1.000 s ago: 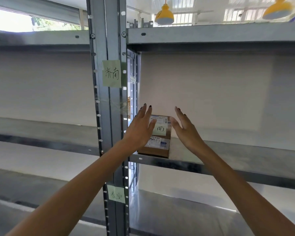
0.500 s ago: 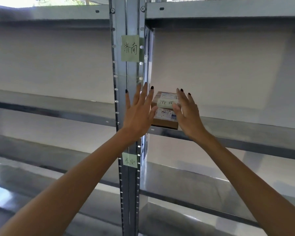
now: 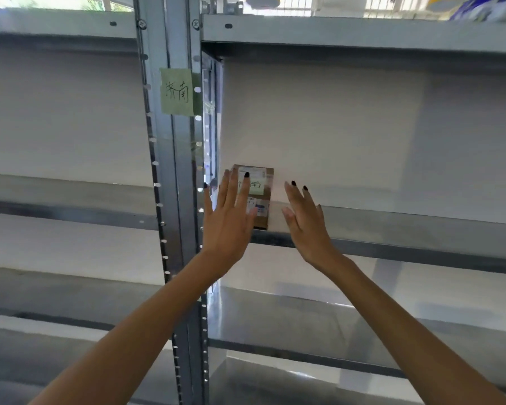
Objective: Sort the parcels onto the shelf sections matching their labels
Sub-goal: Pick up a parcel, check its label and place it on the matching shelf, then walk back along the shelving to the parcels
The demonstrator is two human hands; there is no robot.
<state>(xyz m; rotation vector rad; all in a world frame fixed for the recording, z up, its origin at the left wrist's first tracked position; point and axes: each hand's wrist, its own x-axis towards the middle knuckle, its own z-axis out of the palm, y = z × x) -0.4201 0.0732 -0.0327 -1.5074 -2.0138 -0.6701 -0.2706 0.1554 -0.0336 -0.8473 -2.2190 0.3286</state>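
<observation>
Head view: parcel (image 3: 259, 197) sits flat on the middle shelf (image 3: 392, 220), tucked into the left end by the upright (image 3: 173, 171). Its green tag looks to match the green note (image 3: 176, 92) on that upright, so the placement fits the section. Left hand (image 3: 230, 220) is raised in front of the box, fingers (image 3: 243, 191) spread and straight, gripping nothing. Right hand (image 3: 304, 223) is just beside the box, palm turned inward, open too, apparently not touching. Both forearms reach up and forward.

Shiny metal shelf, brown cardboard parcel

The shelf (image 3: 392, 226) and post (image 3: 176, 171) are smooth grey metal. The parcel (image 3: 265, 197) is dull brown cardboard with paper labels. A green paper note (image 3: 176, 92) looks matt.
</observation>
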